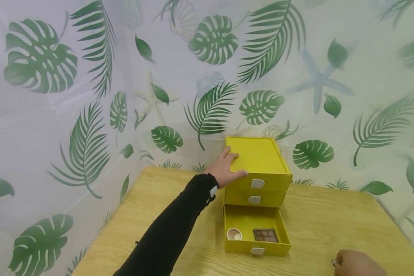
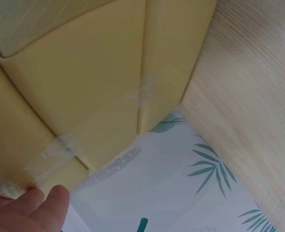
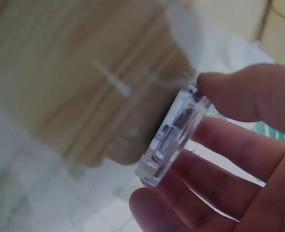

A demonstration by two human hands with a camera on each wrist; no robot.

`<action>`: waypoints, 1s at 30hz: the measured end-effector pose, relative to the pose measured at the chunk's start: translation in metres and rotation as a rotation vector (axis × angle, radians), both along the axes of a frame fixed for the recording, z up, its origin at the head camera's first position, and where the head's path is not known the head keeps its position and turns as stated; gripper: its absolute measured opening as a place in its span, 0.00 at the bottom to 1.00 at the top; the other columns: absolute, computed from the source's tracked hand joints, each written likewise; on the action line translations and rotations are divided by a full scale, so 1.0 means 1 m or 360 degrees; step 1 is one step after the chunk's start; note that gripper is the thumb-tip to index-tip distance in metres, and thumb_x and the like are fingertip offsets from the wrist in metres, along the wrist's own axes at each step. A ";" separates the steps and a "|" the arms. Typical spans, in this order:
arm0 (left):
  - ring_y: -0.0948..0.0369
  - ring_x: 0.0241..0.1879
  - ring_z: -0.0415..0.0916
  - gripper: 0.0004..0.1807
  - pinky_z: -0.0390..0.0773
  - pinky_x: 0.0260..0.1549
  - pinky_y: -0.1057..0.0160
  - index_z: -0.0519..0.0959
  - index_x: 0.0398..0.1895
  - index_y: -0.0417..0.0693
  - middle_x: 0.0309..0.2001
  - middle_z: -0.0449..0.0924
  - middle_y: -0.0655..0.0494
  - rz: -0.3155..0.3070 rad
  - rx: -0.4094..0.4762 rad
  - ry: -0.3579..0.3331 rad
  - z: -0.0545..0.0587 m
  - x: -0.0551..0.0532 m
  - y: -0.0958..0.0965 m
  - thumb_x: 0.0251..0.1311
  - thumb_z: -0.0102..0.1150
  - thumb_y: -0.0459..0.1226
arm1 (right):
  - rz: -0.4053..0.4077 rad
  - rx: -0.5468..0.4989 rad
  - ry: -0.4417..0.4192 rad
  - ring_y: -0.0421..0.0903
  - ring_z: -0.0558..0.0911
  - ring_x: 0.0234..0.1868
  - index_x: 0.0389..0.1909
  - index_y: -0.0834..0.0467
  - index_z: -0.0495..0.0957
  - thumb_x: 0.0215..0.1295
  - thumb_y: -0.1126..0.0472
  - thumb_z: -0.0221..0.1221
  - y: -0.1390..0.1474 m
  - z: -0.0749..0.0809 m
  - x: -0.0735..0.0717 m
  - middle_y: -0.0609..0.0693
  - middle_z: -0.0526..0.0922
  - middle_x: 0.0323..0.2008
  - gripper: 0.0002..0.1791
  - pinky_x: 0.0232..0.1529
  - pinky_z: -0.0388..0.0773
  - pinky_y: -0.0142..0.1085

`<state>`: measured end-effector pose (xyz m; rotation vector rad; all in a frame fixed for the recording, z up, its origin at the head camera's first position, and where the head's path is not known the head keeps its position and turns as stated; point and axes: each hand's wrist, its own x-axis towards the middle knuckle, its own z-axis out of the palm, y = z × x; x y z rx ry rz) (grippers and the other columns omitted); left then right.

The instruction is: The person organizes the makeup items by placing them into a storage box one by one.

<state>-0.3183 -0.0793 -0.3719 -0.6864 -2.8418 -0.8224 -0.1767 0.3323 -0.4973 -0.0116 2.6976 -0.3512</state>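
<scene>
A yellow three-tier drawer box (image 1: 257, 155) stands on the table, its bottom drawer (image 1: 258, 249) pulled out. My left hand (image 1: 224, 168) rests with spread fingers on the top and upper left edge of the box; the left wrist view shows its fingertips (image 2: 57, 200) at the box's side. In the open drawer lie a round makeup pan (image 1: 234, 234) with several tones at the left and an eyeshadow palette (image 1: 266, 235) at the right. Low at the right, my right hand (image 1: 358, 262) pinches a small clear plastic case (image 3: 173, 137) between thumb and fingers.
The wood-grain table (image 1: 314, 222) runs out on both sides of the box. Behind it hangs a leaf-patterned white sheet (image 1: 207, 115). White pull tabs mark the shut upper drawers (image 1: 270, 197). A small dark speck (image 1: 137, 242) lies at the left.
</scene>
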 end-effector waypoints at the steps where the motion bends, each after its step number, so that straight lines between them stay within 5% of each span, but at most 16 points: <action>1: 0.55 0.66 0.53 0.43 0.66 0.60 0.53 0.59 0.71 0.55 0.75 0.38 0.52 -0.0007 0.0000 0.0004 0.000 0.000 0.000 0.57 0.52 0.65 | 0.0009 -0.0008 0.0004 0.45 0.76 0.29 0.34 0.59 0.78 0.64 0.53 0.57 -0.003 0.000 -0.001 0.49 0.81 0.29 0.12 0.32 0.76 0.48; 8: 0.55 0.66 0.53 0.43 0.66 0.60 0.54 0.58 0.71 0.54 0.75 0.39 0.51 -0.0032 0.0002 -0.0009 0.000 0.001 0.000 0.57 0.52 0.65 | -0.0001 -0.0059 0.0113 0.58 0.80 0.40 0.51 0.68 0.76 0.61 0.39 0.57 -0.028 0.008 -0.004 0.60 0.83 0.42 0.34 0.38 0.77 0.56; 19: 0.55 0.66 0.54 0.43 0.65 0.60 0.55 0.59 0.70 0.54 0.75 0.39 0.51 -0.0005 0.0004 0.0022 -0.002 -0.003 0.000 0.57 0.52 0.65 | 0.0215 -0.0215 0.0724 0.45 0.79 0.38 0.56 0.58 0.76 0.61 0.56 0.62 -0.106 0.055 -0.001 0.48 0.83 0.41 0.22 0.37 0.79 0.53; 30: 0.55 0.66 0.54 0.42 0.65 0.61 0.54 0.59 0.70 0.53 0.75 0.39 0.51 -0.0008 0.0013 0.0025 -0.001 -0.001 0.002 0.58 0.52 0.64 | 0.0543 -0.0367 0.0714 0.38 0.77 0.33 0.54 0.52 0.77 0.58 0.61 0.64 -0.177 0.047 -0.022 0.41 0.82 0.38 0.21 0.31 0.76 0.41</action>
